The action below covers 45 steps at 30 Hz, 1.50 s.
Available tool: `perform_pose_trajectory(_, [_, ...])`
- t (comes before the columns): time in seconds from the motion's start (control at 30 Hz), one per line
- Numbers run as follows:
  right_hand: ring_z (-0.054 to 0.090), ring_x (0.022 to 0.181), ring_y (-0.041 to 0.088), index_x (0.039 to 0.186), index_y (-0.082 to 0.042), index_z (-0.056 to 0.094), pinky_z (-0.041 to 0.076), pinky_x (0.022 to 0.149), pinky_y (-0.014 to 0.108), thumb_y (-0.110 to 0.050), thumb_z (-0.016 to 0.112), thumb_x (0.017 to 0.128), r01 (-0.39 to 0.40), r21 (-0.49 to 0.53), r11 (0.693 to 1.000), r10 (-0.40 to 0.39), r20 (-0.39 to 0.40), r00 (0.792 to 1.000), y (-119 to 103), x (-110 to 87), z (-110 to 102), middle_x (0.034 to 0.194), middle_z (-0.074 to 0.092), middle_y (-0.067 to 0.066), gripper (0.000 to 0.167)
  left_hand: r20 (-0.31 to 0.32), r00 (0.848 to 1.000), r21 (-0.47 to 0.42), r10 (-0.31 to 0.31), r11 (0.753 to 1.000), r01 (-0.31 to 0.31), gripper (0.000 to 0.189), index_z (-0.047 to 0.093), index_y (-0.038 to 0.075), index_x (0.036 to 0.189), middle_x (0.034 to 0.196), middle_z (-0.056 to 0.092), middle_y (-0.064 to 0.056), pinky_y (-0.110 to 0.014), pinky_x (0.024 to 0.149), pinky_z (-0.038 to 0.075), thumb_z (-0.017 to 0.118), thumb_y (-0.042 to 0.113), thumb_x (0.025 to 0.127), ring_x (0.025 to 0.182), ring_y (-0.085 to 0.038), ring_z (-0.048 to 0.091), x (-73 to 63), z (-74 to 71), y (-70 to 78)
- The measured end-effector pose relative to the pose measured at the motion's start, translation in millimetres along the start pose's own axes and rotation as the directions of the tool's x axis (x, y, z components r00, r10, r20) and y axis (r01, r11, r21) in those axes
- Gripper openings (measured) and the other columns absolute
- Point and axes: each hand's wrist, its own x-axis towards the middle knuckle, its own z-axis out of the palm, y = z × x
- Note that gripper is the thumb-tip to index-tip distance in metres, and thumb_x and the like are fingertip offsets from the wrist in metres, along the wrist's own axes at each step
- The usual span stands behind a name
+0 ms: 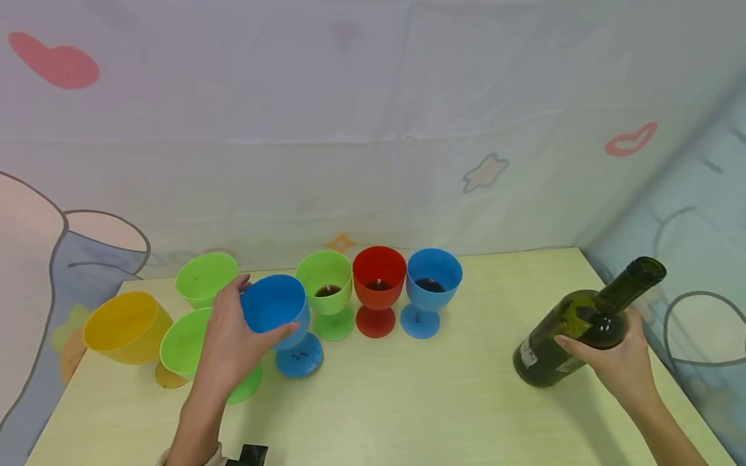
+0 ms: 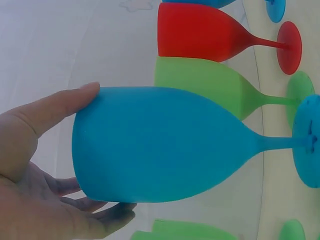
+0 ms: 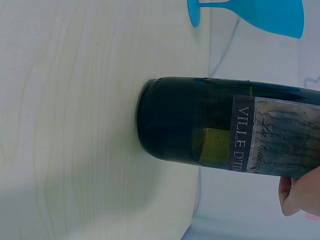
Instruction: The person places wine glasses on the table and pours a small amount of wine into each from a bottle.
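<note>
My left hand (image 1: 232, 336) holds a blue plastic goblet (image 1: 291, 327) near its rim, thumb on one side and fingers on the other. No liquid shows in the visible part of its bowl. Whether its foot touches the table cannot be told. On the right, my right hand (image 1: 626, 369) grips a dark green wine bottle (image 1: 539, 356) around its upper body. The bottle is uncapped and has a label (image 3: 285, 135); its base is at or close to the tabletop. Beside the held goblet stand a green goblet (image 1: 324, 275), a red goblet (image 1: 379, 294) and another blue goblet (image 1: 432, 298), each with dark liquid inside.
Left of my left hand are a yellow goblet (image 1: 128, 330), a green goblet (image 1: 205, 278) behind, and another green goblet (image 1: 180, 346) partly hidden by my forearm. The pale wooden table (image 1: 419, 401) meets a printed cloth (image 1: 373, 175) at its back edge.
</note>
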Motion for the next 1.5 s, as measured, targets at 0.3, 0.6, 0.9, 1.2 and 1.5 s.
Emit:
perform_pose_trajectory(0.3, [0.040,0.090,-0.004,0.129,-0.005,0.025,0.036,0.069,0.006,-0.011,0.077,0.072,0.004,0.006,1.000,-0.004,-0.003,1.000,-0.1,0.1,-0.3,0.118,0.037,0.008,0.077,-0.021,0.998,-0.090,0.054,0.994,-0.055,0.096,0.016,0.004,0.142,0.140,0.026,-0.019,-0.060,0.090,0.036,0.077,0.029,0.073,0.124,-0.040,0.028,-14.9,2.3,2.8])
perform_pose_trajectory(0.6, [0.039,0.092,-0.004,0.128,-0.003,0.024,0.036,0.070,0.006,-0.010,0.077,0.072,0.019,0.009,1.000,-0.019,0.012,1.000,-2.8,0.0,0.5,0.118,0.038,0.010,0.077,0.016,0.996,-0.180,0.082,0.981,-0.078,0.092,0.020,0.004,0.141,0.140,0.028,-0.016,-0.057,0.091,0.038,0.078,0.027,0.073,0.125,-0.038,0.029,-24.4,11.5,5.3])
perform_pose_trajectory(0.9, [0.040,0.092,-0.002,0.126,0.001,0.024,0.035,0.070,0.009,-0.012,0.078,0.071,0.048,-0.020,0.999,-0.047,0.018,0.999,-5.0,-0.1,2.1,0.119,0.038,0.011,0.078,0.033,0.986,-0.224,0.162,0.963,-0.151,0.086,0.028,0.006,0.137,0.135,0.035,-0.012,-0.053,0.086,0.043,0.078,0.029,0.071,0.121,-0.034,0.035,-28.7,27.4,10.7])
perform_pose_trajectory(1.2, [0.039,0.096,0.003,0.129,0.002,0.021,0.035,0.073,0.019,-0.015,0.078,0.072,0.068,-0.044,0.997,-0.066,0.060,0.996,-11.4,-0.3,4.6,0.122,0.036,0.015,0.082,0.081,0.980,-0.286,0.183,0.946,-0.153,0.089,0.029,0.011,0.137,0.134,0.037,-0.009,-0.049,0.082,0.047,0.081,0.029,0.067,0.121,-0.032,0.036,-26.4,46.4,16.2])
perform_pose_trajectory(1.5, [0.041,0.100,0.017,0.130,0.000,0.022,0.035,0.076,0.033,-0.017,0.079,0.071,0.092,-0.079,0.993,-0.085,0.090,0.992,-17.6,-3.1,7.3,0.122,0.039,0.016,0.084,0.108,0.966,-0.224,0.235,0.952,-0.207,0.094,0.031,0.006,0.138,0.135,0.037,-0.012,-0.049,0.081,0.048,0.084,0.022,0.062,0.121,-0.035,0.036,-25.3,62.6,21.0])
